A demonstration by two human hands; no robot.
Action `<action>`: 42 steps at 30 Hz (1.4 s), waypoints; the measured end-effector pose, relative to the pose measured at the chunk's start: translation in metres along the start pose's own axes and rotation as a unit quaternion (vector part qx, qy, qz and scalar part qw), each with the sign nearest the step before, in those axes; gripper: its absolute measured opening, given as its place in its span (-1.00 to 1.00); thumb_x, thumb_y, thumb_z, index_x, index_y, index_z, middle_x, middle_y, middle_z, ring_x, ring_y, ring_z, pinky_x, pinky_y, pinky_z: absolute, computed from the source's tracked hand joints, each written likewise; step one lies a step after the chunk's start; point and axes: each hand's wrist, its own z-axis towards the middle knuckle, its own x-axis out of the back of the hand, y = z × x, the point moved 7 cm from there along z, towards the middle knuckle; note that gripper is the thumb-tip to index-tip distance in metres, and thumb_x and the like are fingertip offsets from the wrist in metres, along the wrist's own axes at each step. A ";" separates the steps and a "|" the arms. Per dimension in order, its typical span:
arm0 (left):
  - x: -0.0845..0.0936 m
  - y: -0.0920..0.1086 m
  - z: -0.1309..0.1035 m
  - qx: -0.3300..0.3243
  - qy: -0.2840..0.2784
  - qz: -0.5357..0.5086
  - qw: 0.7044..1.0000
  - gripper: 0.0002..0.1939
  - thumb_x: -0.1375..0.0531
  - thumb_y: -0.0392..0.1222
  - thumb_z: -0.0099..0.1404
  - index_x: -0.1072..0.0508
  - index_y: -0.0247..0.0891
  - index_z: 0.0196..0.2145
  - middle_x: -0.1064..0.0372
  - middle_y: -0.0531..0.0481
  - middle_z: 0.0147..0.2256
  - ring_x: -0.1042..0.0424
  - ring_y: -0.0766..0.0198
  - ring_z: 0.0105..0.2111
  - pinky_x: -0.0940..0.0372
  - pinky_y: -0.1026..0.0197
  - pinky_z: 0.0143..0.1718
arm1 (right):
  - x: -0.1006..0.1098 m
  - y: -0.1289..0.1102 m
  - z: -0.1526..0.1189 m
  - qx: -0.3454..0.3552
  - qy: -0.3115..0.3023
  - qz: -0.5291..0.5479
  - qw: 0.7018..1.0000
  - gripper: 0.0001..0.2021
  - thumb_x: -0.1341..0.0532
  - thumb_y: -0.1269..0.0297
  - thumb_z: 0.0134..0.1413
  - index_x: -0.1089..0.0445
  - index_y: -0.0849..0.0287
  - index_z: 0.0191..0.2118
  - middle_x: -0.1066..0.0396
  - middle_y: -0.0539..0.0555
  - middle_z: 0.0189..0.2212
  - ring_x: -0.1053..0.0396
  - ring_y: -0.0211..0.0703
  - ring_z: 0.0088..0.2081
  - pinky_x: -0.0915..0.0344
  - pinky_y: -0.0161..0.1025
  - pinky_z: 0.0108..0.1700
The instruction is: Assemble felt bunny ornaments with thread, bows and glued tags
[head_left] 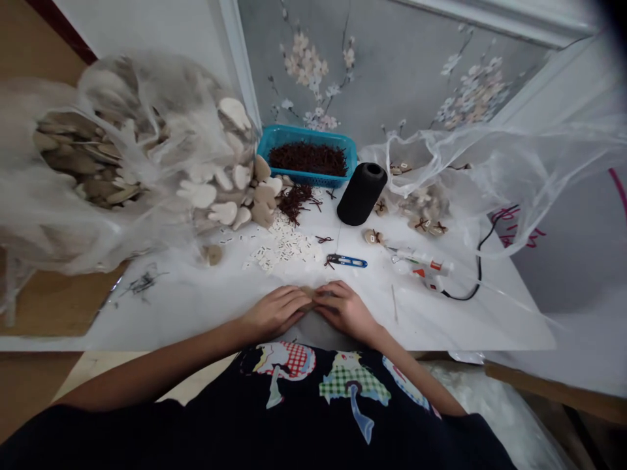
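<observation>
Near the front edge of the white table (186, 320), my left hand (278, 309) and my right hand (345, 311) meet at the fingertips. Between them they hold a small brownish-beige piece (307, 295), mostly covered by my fingers. Both hands have their fingers bent and pressed together on it. Just beyond lie a heap of small white tags (289, 248) and blue thread snips (349, 261). Dark brown bows (295, 201) are piled behind the tags.
Plastic bags of beige and white felt shapes (196, 194) fill the left. A blue basket (306, 177) of brown bows and a black cone (361, 194) stand at the back. On the right are a glue gun (431, 271) with its cord and a clear bag (426, 163).
</observation>
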 end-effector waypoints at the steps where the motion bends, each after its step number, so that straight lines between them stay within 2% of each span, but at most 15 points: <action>1: 0.000 -0.002 0.000 0.016 0.003 -0.005 1.000 -0.80 -0.11 -0.29 0.38 -0.45 -0.34 -0.08 -0.52 -0.15 -0.17 -0.48 0.15 -0.11 -0.41 0.10 -0.01 | -0.001 -0.001 0.000 -0.003 0.002 -0.005 1.000 -0.86 -0.25 0.33 0.17 -0.55 0.07 -0.17 -0.52 0.14 -0.17 -0.42 0.00 -0.14 -0.47 -0.03 -0.07; 6: -0.008 -0.012 -0.006 0.111 -0.014 -0.057 0.992 -0.80 -0.18 -0.26 0.30 -0.42 -0.30 -0.11 -0.50 -0.16 -0.16 -0.47 0.08 -0.10 -0.41 0.05 -0.04 | -0.001 -0.006 0.002 -0.021 0.001 -0.046 0.999 -0.89 -0.27 0.32 0.16 -0.57 0.10 -0.25 -0.53 0.13 -0.21 -0.43 0.01 -0.17 -0.47 -0.03 -0.09; 13: -0.012 -0.017 -0.008 0.161 -0.009 -0.059 0.985 -0.81 -0.18 -0.25 0.28 -0.38 -0.23 -0.13 -0.51 -0.07 -0.17 -0.45 0.07 -0.06 -0.28 -0.07 0.16 | -0.004 -0.007 0.010 -0.022 -0.083 -0.082 0.993 -0.89 -0.26 0.38 0.16 -0.57 0.16 -0.27 -0.53 0.15 -0.20 -0.46 -0.05 -0.17 -0.48 -0.17 -0.09; 17: -0.011 -0.018 -0.008 0.186 -0.019 -0.041 0.982 -0.89 -0.17 -0.21 0.30 -0.38 -0.18 -0.19 -0.52 -0.03 -0.23 -0.46 0.08 -0.08 -0.21 -0.08 0.23 | -0.010 -0.008 0.013 -0.032 -0.103 -0.104 0.989 -0.86 -0.20 0.44 0.19 -0.53 0.22 -0.30 -0.52 0.16 -0.28 -0.45 -0.05 -0.22 -0.47 -0.18 -0.16; 22: 0.001 -0.026 -0.015 0.218 0.015 -0.011 0.976 -0.78 -0.26 -0.11 0.26 -0.38 -0.22 -0.18 -0.52 -0.04 -0.31 -0.48 0.06 -0.14 -0.18 -0.13 0.23 | -0.017 -0.011 0.017 -0.026 -0.111 -0.119 0.986 -0.81 -0.10 0.51 0.18 -0.41 0.22 -0.40 -0.45 0.18 -0.40 -0.37 0.02 -0.29 -0.41 -0.07 -0.20; 26: 0.018 -0.049 -0.017 0.268 0.038 -0.065 0.960 -0.59 -0.36 0.02 0.12 -0.37 -0.19 -0.17 -0.51 -0.04 -0.27 -0.46 0.00 -0.12 -0.23 -0.15 0.13 | -0.015 -0.008 0.015 -0.023 -0.088 -0.101 0.991 -0.82 -0.07 0.54 0.12 -0.31 0.16 -0.42 -0.42 0.15 -0.42 -0.33 0.00 -0.32 -0.38 -0.09 -0.21; 28: 0.025 -0.064 -0.007 0.306 0.061 -0.140 0.940 -0.58 -0.34 0.05 0.12 -0.35 -0.17 -0.15 -0.49 -0.06 -0.15 -0.43 0.01 -0.06 -0.27 -0.10 0.08 | -0.009 -0.005 0.012 -0.027 -0.060 -0.081 0.995 -0.82 -0.06 0.53 0.12 -0.27 0.12 -0.42 -0.41 0.12 -0.42 -0.34 -0.02 -0.32 -0.38 -0.11 -0.22; 30: 0.026 -0.080 0.018 0.336 0.100 -0.263 0.899 -0.62 -0.29 0.01 0.18 -0.31 -0.16 -0.13 -0.45 -0.07 -0.05 -0.42 0.09 -0.02 -0.28 -0.02 0.07 | 0.001 -0.001 0.007 -0.037 -0.022 -0.059 0.997 -0.82 -0.05 0.52 0.13 -0.23 0.10 -0.41 -0.42 0.10 -0.40 -0.37 -0.03 -0.30 -0.40 -0.12 -0.23; 32: 0.019 -0.095 0.054 0.349 0.149 -0.402 0.833 -0.64 -0.28 -0.05 0.18 -0.26 -0.18 -0.15 -0.43 -0.10 0.00 -0.42 0.17 -0.04 -0.29 0.06 0.04 | 0.018 0.002 0.000 -0.053 0.025 -0.040 0.997 -0.84 -0.05 0.50 0.13 -0.21 0.08 -0.38 -0.44 0.09 -0.35 -0.41 -0.06 -0.28 -0.42 -0.14 -0.23; 34: 0.006 -0.107 0.095 0.373 0.206 -0.491 0.760 -0.66 -0.28 -0.15 0.16 -0.26 -0.20 -0.15 -0.41 -0.11 0.01 -0.40 0.23 -0.04 -0.27 0.15 0.00 | 0.039 0.005 -0.008 -0.075 0.073 -0.031 0.994 -0.87 -0.07 0.47 0.15 -0.20 0.06 -0.34 -0.46 0.09 -0.30 -0.46 -0.07 -0.24 -0.43 -0.15 -0.21; 35: -0.004 -0.112 0.113 0.398 0.222 -0.523 0.720 -0.67 -0.29 -0.21 0.13 -0.26 -0.20 -0.18 -0.42 -0.08 -0.03 -0.41 0.27 -0.07 -0.27 0.21 -0.03 | 0.051 0.006 -0.013 -0.086 0.096 -0.032 0.991 -0.88 -0.07 0.45 0.16 -0.21 0.05 -0.32 -0.46 0.10 -0.28 -0.47 -0.08 -0.22 -0.44 -0.15 -0.20; 36: -0.017 -0.113 0.130 0.428 0.208 -0.549 0.687 -0.70 -0.30 -0.23 0.12 -0.27 -0.22 -0.23 -0.43 -0.05 -0.13 -0.42 0.30 -0.15 -0.27 0.24 -0.09 | 0.062 0.007 -0.018 -0.099 0.117 -0.034 0.988 -0.89 -0.08 0.43 0.18 -0.21 0.04 -0.30 -0.47 0.11 -0.26 -0.48 -0.07 -0.21 -0.44 -0.15 -0.18; 39: -0.046 -0.103 0.167 0.443 0.131 -0.586 0.665 -0.72 -0.34 -0.18 0.09 -0.28 -0.27 -0.39 -0.35 0.01 -0.46 -0.38 0.32 -0.45 -0.28 0.23 -0.33 | 0.092 0.011 -0.034 -0.143 0.178 -0.034 0.973 -0.92 -0.10 0.36 0.20 -0.23 0.01 -0.31 -0.48 0.11 -0.27 -0.51 -0.04 -0.21 -0.46 -0.10 -0.18; 41: -0.049 -0.098 0.173 0.433 0.109 -0.595 0.669 -0.75 -0.30 -0.14 0.16 -0.29 -0.29 -0.43 -0.20 0.11 -0.60 -0.23 0.38 -0.60 -0.20 0.27 -0.48 | 0.104 0.016 -0.043 -0.176 0.210 -0.023 0.962 -0.92 -0.12 0.30 0.20 -0.24 0.00 -0.34 -0.48 0.10 -0.27 -0.52 -0.01 -0.22 -0.47 -0.04 -0.19; 42: -0.045 -0.098 0.171 0.426 0.114 -0.596 0.671 -0.76 -0.24 -0.12 0.23 -0.28 -0.28 -0.43 -0.11 0.16 -0.64 -0.14 0.42 -0.65 -0.14 0.31 -0.54 | 0.107 0.019 -0.045 -0.188 0.219 -0.015 0.957 -0.91 -0.13 0.28 0.20 -0.25 -0.01 -0.35 -0.49 0.10 -0.27 -0.52 0.00 -0.22 -0.48 -0.02 -0.19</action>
